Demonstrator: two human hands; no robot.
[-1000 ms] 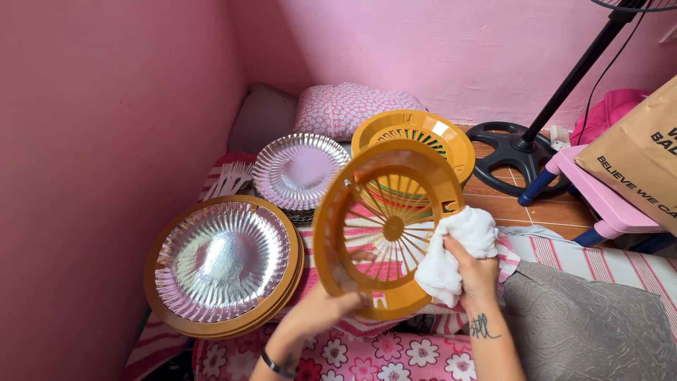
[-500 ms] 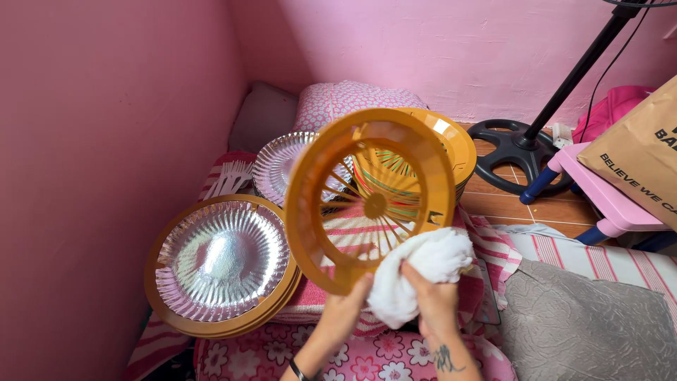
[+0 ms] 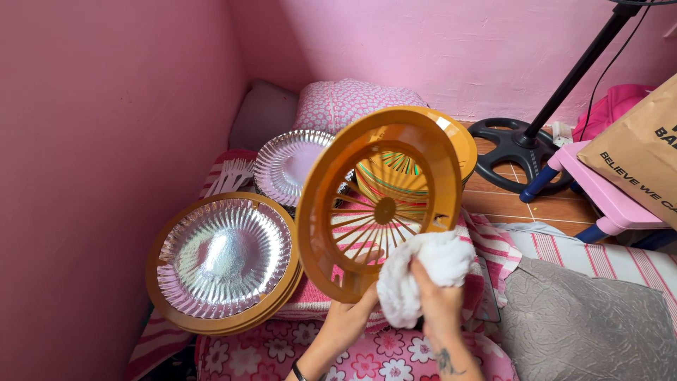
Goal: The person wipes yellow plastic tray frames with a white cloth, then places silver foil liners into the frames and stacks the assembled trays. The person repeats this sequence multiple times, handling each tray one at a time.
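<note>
Orange slotted holder gripped by left hand — right hand clutches white cloth.

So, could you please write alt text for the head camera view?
The left hand holds an orange slotted plate holder upright while the right hand presses a white cloth on it. A silver paper plate lies left.

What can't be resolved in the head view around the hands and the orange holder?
- Left hand: fingers behind the orange plate holder.
- Right hand: palm wrapped in the white cloth.
- Orange stack: count hidden by the holder.
- White forks: too small to count.
</note>
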